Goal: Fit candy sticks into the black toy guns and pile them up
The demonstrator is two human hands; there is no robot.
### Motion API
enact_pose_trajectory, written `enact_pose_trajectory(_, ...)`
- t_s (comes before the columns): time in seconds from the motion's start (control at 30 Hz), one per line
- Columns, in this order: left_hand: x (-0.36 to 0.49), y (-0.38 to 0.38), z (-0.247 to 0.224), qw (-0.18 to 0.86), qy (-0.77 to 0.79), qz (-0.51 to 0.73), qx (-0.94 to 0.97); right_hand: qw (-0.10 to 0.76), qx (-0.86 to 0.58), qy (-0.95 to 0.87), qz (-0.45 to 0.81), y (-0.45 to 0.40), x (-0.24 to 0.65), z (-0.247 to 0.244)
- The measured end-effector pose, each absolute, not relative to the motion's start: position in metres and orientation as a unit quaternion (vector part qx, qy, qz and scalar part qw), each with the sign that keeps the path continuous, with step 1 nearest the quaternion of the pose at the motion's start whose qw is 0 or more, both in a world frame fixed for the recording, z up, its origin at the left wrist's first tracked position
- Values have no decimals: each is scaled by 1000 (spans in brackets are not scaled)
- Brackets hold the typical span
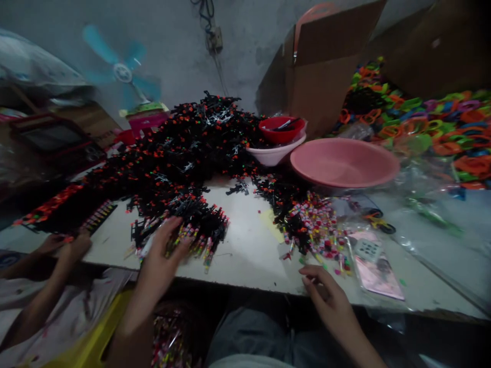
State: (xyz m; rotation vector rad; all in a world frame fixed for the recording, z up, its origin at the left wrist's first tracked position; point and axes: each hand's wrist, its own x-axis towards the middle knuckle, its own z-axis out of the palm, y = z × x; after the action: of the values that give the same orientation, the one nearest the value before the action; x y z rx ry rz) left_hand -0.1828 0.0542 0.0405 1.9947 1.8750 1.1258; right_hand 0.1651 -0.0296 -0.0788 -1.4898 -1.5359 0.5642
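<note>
My left hand (163, 260) is open, its fingers and thumb apart, at the near edge of a heap of small black toy guns with orange tips. Right beside its fingers lie several toy guns with colourful candy-filled tubes (195, 240). My right hand (328, 294) is at the table's front edge with its fingers curled together; whatever they pinch, if anything, is too small to make out. Just beyond it is a pile of small pink, yellow and red candy tubes (316, 217). The large heap of black toy guns (184, 138) rises at the back.
A pink basin (345, 163) stands beside a red bowl (282, 134) nested in a white one (270, 156). A bagged pink case (378, 271) lies at right, near colourful plastic rings (429, 122). At left, a co-worker's hands (74, 248) work by a row of toy guns.
</note>
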Motion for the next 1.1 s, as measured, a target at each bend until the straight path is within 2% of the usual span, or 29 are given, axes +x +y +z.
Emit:
enact_pose_trajectory(0.1, -124, 39, 10, 205, 570, 282, 744, 411, -636, -647, 83, -22, 179, -84)
enact_pose_trajectory(0.23, -61, 35, -23, 258, 499, 208, 801, 367, -647, -667, -49, -19, 201, -96)
enact_pose_trajectory(0.4, -40, 62, -41, 245, 512, 198, 799, 390, -653, -649, -27, -27, 206, -96)
enact_pose_trajectory(0.63, -36, 120, -58, 209, 548, 242, 772, 313, -684, -656, -58, -21, 211, -96)
enact_pose_trajectory(0.97, 39, 169, -51, 292, 548, 268, 737, 153, -750, -641, -49, 13, 200, -66)
enact_pose_trajectory(1.1, 16, 165, -48, 348, 560, 324, 678, 176, -754, -631, -45, 13, 203, -68)
